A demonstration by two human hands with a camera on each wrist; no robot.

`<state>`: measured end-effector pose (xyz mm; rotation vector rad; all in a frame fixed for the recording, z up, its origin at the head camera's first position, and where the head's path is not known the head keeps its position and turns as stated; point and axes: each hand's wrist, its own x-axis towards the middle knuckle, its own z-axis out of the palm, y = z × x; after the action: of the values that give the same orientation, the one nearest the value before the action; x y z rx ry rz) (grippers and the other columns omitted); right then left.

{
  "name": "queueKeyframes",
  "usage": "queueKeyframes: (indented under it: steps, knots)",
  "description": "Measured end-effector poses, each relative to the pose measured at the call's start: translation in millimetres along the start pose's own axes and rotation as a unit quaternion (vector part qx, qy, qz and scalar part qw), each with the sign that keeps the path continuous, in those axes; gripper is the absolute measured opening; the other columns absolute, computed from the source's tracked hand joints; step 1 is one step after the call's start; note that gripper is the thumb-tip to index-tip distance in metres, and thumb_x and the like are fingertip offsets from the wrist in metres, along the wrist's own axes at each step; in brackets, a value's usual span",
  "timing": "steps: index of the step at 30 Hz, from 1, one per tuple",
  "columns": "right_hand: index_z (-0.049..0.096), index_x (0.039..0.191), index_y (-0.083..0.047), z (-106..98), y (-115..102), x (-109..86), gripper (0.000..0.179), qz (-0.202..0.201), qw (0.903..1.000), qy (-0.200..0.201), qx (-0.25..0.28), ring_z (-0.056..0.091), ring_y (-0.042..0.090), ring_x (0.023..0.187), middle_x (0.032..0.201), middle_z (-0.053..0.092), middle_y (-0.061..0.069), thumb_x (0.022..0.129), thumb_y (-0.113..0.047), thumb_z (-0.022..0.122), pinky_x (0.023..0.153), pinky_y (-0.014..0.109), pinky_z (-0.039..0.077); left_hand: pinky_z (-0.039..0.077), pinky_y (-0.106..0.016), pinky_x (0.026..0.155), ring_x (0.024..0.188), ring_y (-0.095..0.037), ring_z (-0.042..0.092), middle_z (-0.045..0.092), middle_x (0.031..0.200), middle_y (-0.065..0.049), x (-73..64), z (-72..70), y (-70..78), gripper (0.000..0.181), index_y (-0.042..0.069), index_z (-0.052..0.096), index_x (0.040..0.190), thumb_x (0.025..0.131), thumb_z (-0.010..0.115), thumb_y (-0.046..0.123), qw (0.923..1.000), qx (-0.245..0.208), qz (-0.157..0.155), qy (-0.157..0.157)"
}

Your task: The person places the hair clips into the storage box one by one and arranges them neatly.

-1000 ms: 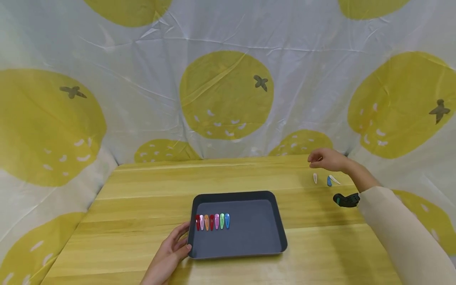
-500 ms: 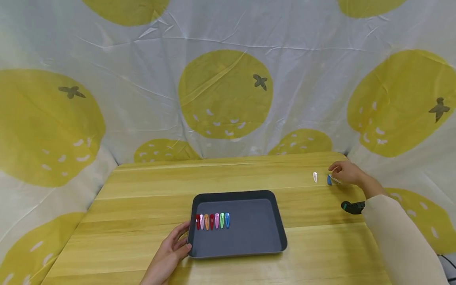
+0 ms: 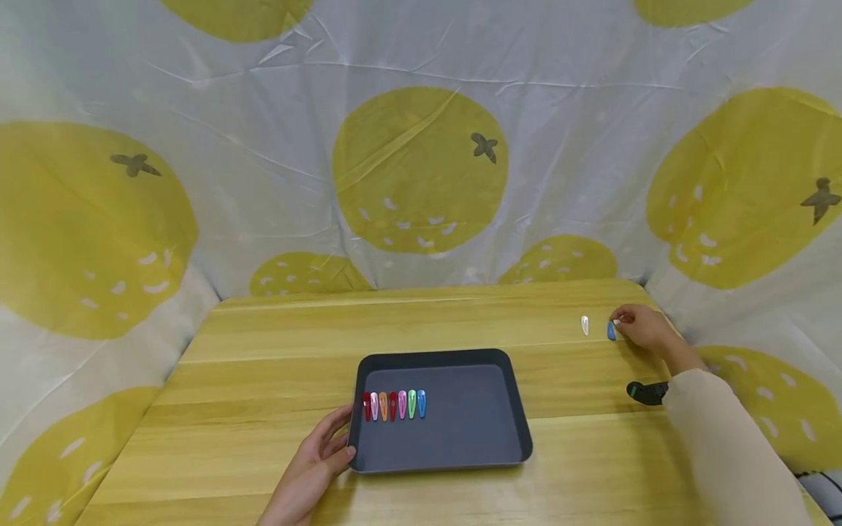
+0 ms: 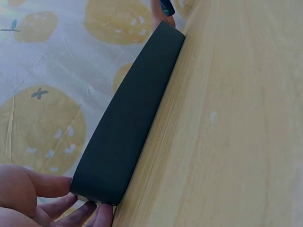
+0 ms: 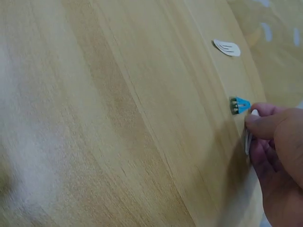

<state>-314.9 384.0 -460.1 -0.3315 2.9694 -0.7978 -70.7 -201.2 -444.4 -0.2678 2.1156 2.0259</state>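
Note:
In the head view, my left hand [image 3: 313,467] holds the left side of a dark grey tray [image 3: 460,467], its thumb at the rim near the front corner. The left wrist view shows the thumb and fingers about the corner of the tray [image 4: 128,113]. A row of several coloured snap hair clips [image 3: 392,405] lies in the tray's left half. At the far right of the table, my right hand [image 3: 647,330] pinches a white hair clip [image 5: 248,137] between thumb and fingers. Just beside the fingertips lies a blue hair clip [image 5: 240,105], and farther off another white hair clip [image 5: 227,48].
The wooden table [image 3: 263,365] meets a lemon-print cloth [image 3: 421,168] at the back and sides. A black wrist device [image 3: 647,392] is at the right forearm. Dark cables [image 3: 822,478] show beyond the table at the lower right.
My right hand has moved right and down, past the first white hair clip, and now pinches the white hair clip that lay by the blue one. My left hand stays on the tray.

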Motion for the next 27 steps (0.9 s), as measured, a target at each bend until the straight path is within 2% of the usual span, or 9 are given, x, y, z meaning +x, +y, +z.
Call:
queueKeyframes:
  steps: [3, 7, 12, 20, 24, 27]
  knots:
    - [0.066, 0.109, 0.008, 0.9, -0.6, -0.7, 0.017, 0.008, 0.9999, 0.009, 0.011, 0.06, 0.041, 0.094, 0.103, 0.065, 0.025, 0.101, -0.005, 0.059, 0.081, 0.054, 0.05, 0.045, -0.053, 0.108, 0.142, -0.049, 0.038, 0.035, 0.16, -0.026, -0.2, 0.0, 0.4, 0.064, 0.002, 0.037, 0.157, 0.097, 0.052, -0.014, 1.0, 0.002, 0.0, 0.001]
    - [0.064, 0.112, 0.012, 3.4, 1.1, -2.6, 0.021, 0.026, 0.9985, 0.013, 0.047, 0.057, 0.025, 0.081, 0.098, 0.065, 0.019, 0.103, -0.006, 0.06, 0.07, 0.039, 0.048, 0.046, -0.052, 0.107, 0.141, -0.049, 0.039, 0.035, 0.16, -0.025, -0.1, -0.2, -0.1, 0.064, 0.002, 0.038, 0.157, 0.097, 0.052, -0.014, 1.0, -0.002, 0.0, 0.002]
    - [0.062, 0.12, 0.012, 4.6, 4.8, -5.0, 0.028, 0.059, 0.9926, 0.012, 0.105, 0.056, 0.021, 0.077, 0.098, 0.065, 0.015, 0.106, -0.012, 0.059, 0.065, 0.033, 0.047, 0.047, -0.051, 0.105, 0.14, -0.049, 0.041, 0.036, 0.159, -0.025, -0.1, 0.2, -0.6, 0.064, 0.003, 0.04, 0.156, 0.096, 0.053, -0.013, 1.0, -0.004, 0.003, 0.003]
    - [0.058, 0.121, 0.014, -0.6, 7.3, -2.2, 0.027, 0.064, 0.9867, -0.004, 0.15, 0.06, 0.021, 0.084, 0.102, 0.066, 0.015, 0.107, -0.009, 0.055, 0.07, 0.029, 0.05, 0.048, -0.051, 0.105, 0.14, -0.049, 0.04, 0.036, 0.16, -0.025, 0.0, -0.2, -0.9, 0.064, 0.003, 0.039, 0.157, 0.097, 0.053, -0.013, 1.0, -0.004, 0.005, 0.0]
    - [0.056, 0.125, 0.018, -4.8, 3.3, -1.4, 0.032, 0.057, 0.9822, 0.008, 0.179, 0.06, 0.014, 0.088, 0.114, 0.062, 0.023, 0.108, -0.01, 0.053, 0.073, 0.026, 0.054, 0.047, -0.051, 0.106, 0.14, -0.049, 0.04, 0.035, 0.16, -0.025, -0.1, -0.6, -1.3, 0.064, 0.003, 0.038, 0.157, 0.097, 0.053, -0.013, 1.0, -0.006, 0.003, -0.003]
    - [0.051, 0.13, 0.02, -8.6, -3.9, -1.5, 0.037, 0.047, 0.9738, 0.011, 0.222, 0.061, 0.008, 0.091, 0.125, 0.056, 0.03, 0.109, -0.01, 0.053, 0.081, 0.026, 0.057, 0.047, -0.052, 0.106, 0.14, -0.049, 0.04, 0.035, 0.16, -0.025, -0.3, -1.1, -1.5, 0.064, 0.003, 0.038, 0.157, 0.097, 0.053, -0.013, 1.0, -0.006, 0.004, -0.002]
